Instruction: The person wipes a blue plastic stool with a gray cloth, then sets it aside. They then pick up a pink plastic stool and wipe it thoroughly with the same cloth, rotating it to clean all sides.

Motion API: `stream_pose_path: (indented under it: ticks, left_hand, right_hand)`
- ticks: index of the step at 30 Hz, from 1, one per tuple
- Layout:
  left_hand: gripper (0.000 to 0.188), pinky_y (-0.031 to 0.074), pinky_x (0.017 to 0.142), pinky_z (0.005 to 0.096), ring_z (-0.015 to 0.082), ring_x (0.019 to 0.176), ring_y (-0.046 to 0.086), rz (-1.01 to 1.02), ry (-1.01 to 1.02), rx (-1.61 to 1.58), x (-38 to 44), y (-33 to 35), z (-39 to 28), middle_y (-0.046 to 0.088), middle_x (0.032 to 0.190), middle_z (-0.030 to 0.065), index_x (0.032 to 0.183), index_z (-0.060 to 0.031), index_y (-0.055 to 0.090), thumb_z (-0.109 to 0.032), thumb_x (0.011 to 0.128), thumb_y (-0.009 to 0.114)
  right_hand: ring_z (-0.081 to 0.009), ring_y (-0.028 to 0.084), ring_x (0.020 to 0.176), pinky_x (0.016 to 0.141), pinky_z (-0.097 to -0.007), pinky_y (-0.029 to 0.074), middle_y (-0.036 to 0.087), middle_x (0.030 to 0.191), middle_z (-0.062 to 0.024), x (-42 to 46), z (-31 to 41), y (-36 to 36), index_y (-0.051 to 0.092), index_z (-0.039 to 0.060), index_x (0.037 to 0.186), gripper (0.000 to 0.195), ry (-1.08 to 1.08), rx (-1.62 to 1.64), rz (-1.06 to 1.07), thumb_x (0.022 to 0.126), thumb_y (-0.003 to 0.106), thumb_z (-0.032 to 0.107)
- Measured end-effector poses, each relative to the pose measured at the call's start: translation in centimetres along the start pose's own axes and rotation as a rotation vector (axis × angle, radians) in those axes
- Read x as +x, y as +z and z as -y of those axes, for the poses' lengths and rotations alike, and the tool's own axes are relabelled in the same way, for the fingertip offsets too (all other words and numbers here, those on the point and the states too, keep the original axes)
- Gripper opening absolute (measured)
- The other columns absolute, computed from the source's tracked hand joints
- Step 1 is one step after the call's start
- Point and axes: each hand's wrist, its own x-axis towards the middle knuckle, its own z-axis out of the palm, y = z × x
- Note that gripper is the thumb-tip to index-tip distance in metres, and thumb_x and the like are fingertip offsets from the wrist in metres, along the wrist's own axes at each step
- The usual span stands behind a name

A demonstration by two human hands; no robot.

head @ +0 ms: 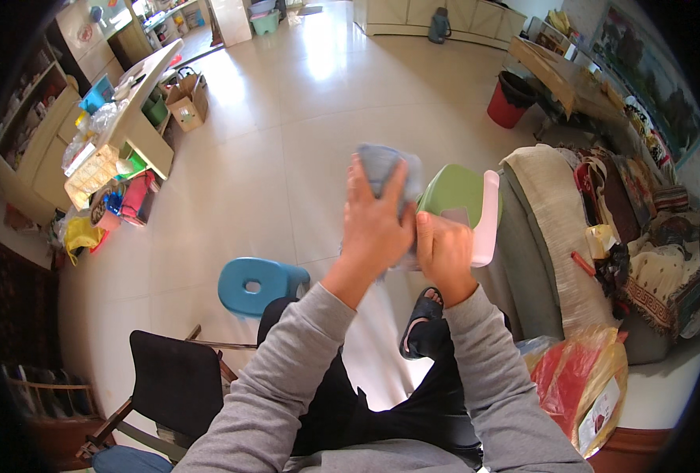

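Note:
My left hand [379, 210] lies with fingers spread on a bluish-grey cloth [379, 162], pressing it against something that the hand hides. Right beside it, my right hand [447, 239] is closed, thumb up, on a part of an object with a pale pink upright bar [489, 207] and a grey piece behind the knuckles. Beyond that hand a green plastic container or lid [457, 184] shows; whether it is joined to the pink part I cannot tell. Both hands are held in front of me above the tiled floor, and the cloth looks slightly blurred.
A blue plastic stool [244, 288] stands on the floor at the left, near a black chair [175, 378]. The sofa [539, 236] with a cream cover is at the right, a plastic bag [580, 378] below it. A red bin [508, 103] stands farther off.

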Motion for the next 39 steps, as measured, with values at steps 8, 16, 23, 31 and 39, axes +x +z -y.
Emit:
stream_pose_path:
  ticks: [8,16,23,31,39]
  left_hand:
    - [0.062,0.039,0.114,0.0658,0.0582,0.150,0.033,-0.031,0.214,0.093,-2.4,0.7,-3.4,0.028,0.166,0.0359,0.153,-0.0237,0.059,-0.036,0.093,0.069]
    - [0.071,0.042,0.114,0.0560,0.0528,0.141,0.047,-0.127,0.118,-0.137,0.0,0.2,-1.3,0.042,0.157,0.0360,0.156,-0.0123,0.053,-0.039,0.092,0.072]
    - [0.067,0.040,0.118,0.0495,0.0488,0.143,0.046,-0.106,-0.093,-0.471,1.9,-0.4,4.1,0.046,0.154,0.0330,0.159,-0.0041,0.045,-0.034,0.102,0.063]
    - [0.073,0.037,0.120,0.0505,0.0499,0.143,0.044,-0.107,-0.134,-0.576,0.8,1.6,4.0,0.039,0.158,0.0332,0.160,0.0030,0.037,-0.034,0.103,0.064]
    - [0.081,0.040,0.117,0.0522,0.0514,0.142,0.045,-0.123,0.106,-0.216,-1.1,0.4,-1.2,0.039,0.157,0.0352,0.162,0.0029,0.033,-0.032,0.099,0.070]
  right_hand:
    - [-0.0421,0.061,0.055,0.054,-0.0504,0.045,0.062,0.060,-0.0199,0.1,-4.0,0.1,0.064,0.0028,0.067,0.059,0.047,-0.063,-0.270,0.115,0.039,0.027]
    - [-0.0162,0.049,0.064,0.065,-0.0312,0.042,0.060,0.065,-0.0064,0.5,-4.2,-0.5,0.064,-0.0037,0.071,0.075,0.385,0.358,-0.308,0.118,0.031,0.045]
    - [-0.0109,0.041,0.065,0.062,-0.0291,0.034,0.049,0.065,0.0009,0.0,-5.6,-1.3,0.057,0.0005,0.069,0.069,0.527,0.646,-0.381,0.117,0.036,0.044]
    - [-0.0103,0.044,0.065,0.060,-0.0302,0.036,0.052,0.067,0.0011,0.1,-6.2,0.0,0.060,0.0000,0.074,0.068,0.514,0.555,-0.445,0.117,0.036,0.047]
    - [-0.0229,0.046,0.053,0.054,-0.0406,0.040,0.048,0.059,-0.0137,0.2,-5.2,-0.9,0.058,-0.0007,0.074,0.054,0.277,0.361,-0.139,0.115,0.049,0.033]
